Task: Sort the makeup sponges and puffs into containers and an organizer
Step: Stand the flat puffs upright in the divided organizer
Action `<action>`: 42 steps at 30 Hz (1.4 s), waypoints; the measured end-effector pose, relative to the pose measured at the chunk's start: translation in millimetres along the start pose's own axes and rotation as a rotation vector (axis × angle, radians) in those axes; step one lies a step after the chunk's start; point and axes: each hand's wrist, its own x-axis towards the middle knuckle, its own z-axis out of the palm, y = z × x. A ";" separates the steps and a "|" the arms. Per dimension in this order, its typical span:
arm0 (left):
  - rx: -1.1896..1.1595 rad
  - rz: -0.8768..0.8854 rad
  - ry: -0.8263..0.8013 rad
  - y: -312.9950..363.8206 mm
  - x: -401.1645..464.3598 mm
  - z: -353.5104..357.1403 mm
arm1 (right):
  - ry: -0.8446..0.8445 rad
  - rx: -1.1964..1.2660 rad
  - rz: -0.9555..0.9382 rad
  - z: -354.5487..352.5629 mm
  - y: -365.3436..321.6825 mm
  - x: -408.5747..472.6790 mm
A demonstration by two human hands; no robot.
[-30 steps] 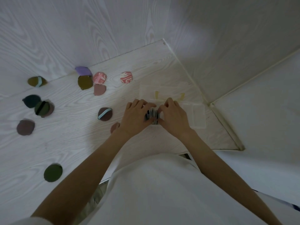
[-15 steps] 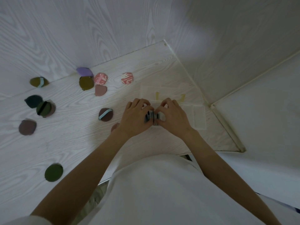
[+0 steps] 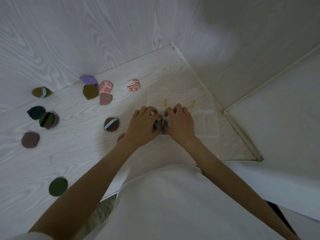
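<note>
Both hands, left hand (image 3: 144, 126) and right hand (image 3: 180, 123), pinch apparently soft, upright puffs (image 3: 161, 122) inside the clear organizer (image 3: 210, 124).

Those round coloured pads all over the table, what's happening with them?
A person is sorting makeup puffs. Both hands, the left hand and right hand, are pressing a small bunch of dark puffs into a clear plastic organizer near the table's right corner. Many more lie loose to the left, among them a purple puff, a pink marbled puff and a dark green puff.
</note>
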 end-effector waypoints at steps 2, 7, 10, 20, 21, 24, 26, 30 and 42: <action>-0.069 -0.036 0.022 -1.0 -3.8 0.0 | -0.038 0.000 0.021 0.4 -1.7 1.5; -0.245 -0.073 0.062 2.0 -19.9 -4.8 | -0.134 0.212 0.040 -14.2 8.7 -3.7; -0.313 -0.197 0.154 1.0 -42.2 -16.8 | -0.102 0.309 -0.064 -28.8 0.5 -6.2; -0.347 -0.926 0.425 -56.1 -205.2 -32.8 | -0.335 0.221 -0.553 26.4 -124.3 12.2; -0.327 -0.977 0.404 -61.7 -218.9 -30.6 | -0.334 0.148 -0.538 39.6 -131.7 19.9; -0.300 -1.094 0.355 -86.0 -256.1 -25.9 | -0.371 -0.064 -0.378 72.0 -154.1 40.3; -0.340 -1.146 0.373 -104.0 -263.7 -24.8 | -0.391 -0.104 -0.319 82.7 -160.2 44.7; -0.422 -1.236 0.435 -159.8 -260.8 -34.7 | -0.376 0.018 -0.338 92.3 -182.7 38.6; -0.332 -1.232 0.337 -264.0 -227.8 -46.1 | -0.212 0.285 -0.372 79.3 -201.8 27.3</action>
